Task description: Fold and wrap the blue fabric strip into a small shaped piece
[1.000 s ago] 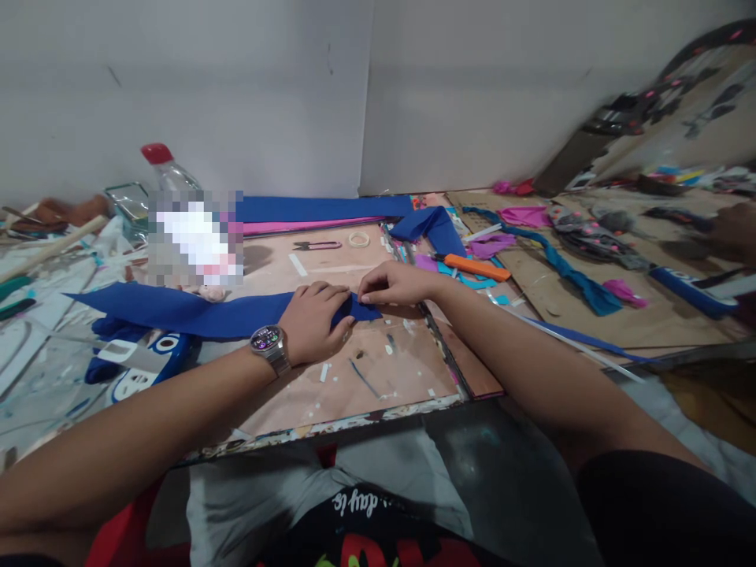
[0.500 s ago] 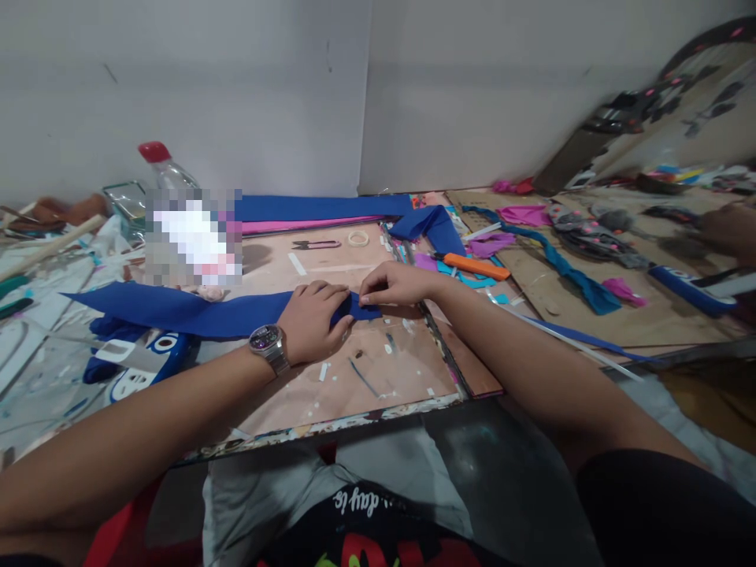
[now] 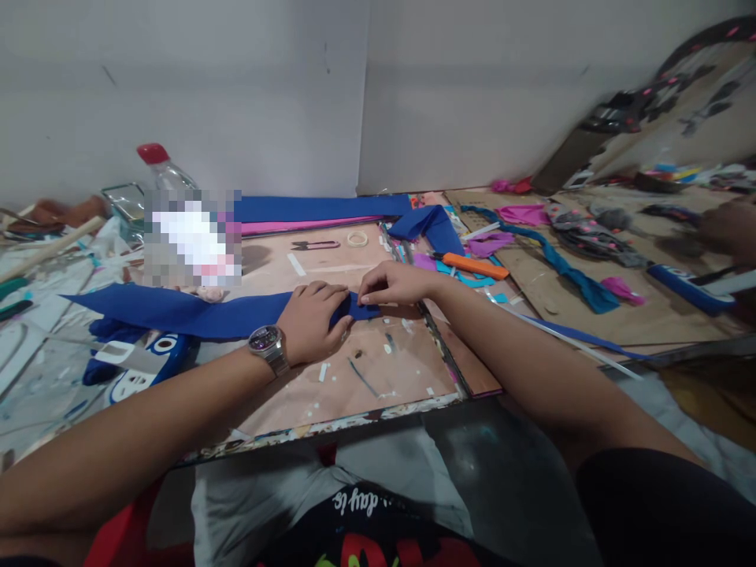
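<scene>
A long blue fabric strip [image 3: 194, 313] lies across the work board, its pointed end far to the left. My left hand [image 3: 313, 319], with a metal watch on the wrist, rests flat on the strip, fingers stretched out. Close beside it, my right hand [image 3: 390, 283] pinches the strip near its right end with thumb and forefinger. A small bit of blue fabric sticks out below the right fingertips, and the fold there is partly hidden by the fingers.
Beyond my hands lie thread snips [image 3: 316, 246] and a tape roll [image 3: 357, 238]. An orange utility knife [image 3: 472, 265] lies to the right, near a teal fabric strip [image 3: 567, 272]. A red-capped bottle [image 3: 168, 167] stands at the back left. Another person's hand [image 3: 729, 232] shows at the far right.
My right fingertips have shifted very slightly at the strip's right end, and the blue end below them looks a little different. My left hand has stayed in place.
</scene>
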